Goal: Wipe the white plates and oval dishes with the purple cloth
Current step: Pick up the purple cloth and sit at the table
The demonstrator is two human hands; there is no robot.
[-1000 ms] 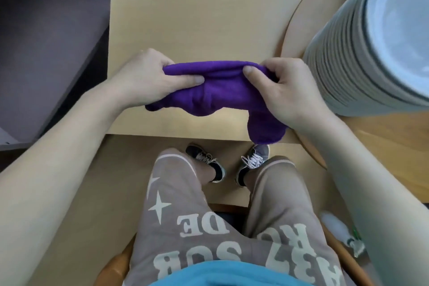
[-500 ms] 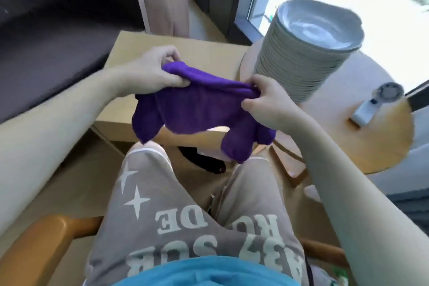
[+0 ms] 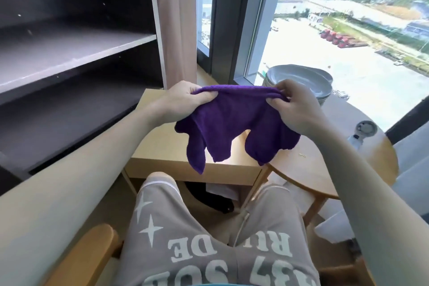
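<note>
**One Cloth, Two Hands, One Stack of Dishes**

A single purple cloth [image 3: 234, 127] hung in the air in front of the seated person, stretched by its top edge between two hands. The left hand [image 3: 185, 102] pinched the left corner, thumb curled over the fabric; the right hand [image 3: 299, 109] gripped the right corner with bent fingers closed on a bunched fold. The cloth looked soft and nubbly, and three uneven flaps drooped from it.

Just beyond the right hand stood one stack of dishes [image 3: 301, 79], pale, smooth and oval-rimmed; how many it held could not be told. It sat on the far side of a round wooden table [image 3: 336, 169], one of two tables. The other, a rectangular light-wood table [image 3: 162, 146], lay under the cloth. One small white device [image 3: 362, 132] with a round head rested on the right of the round table. To the left stood dark, matte shelves [image 3: 69, 53].
</note>
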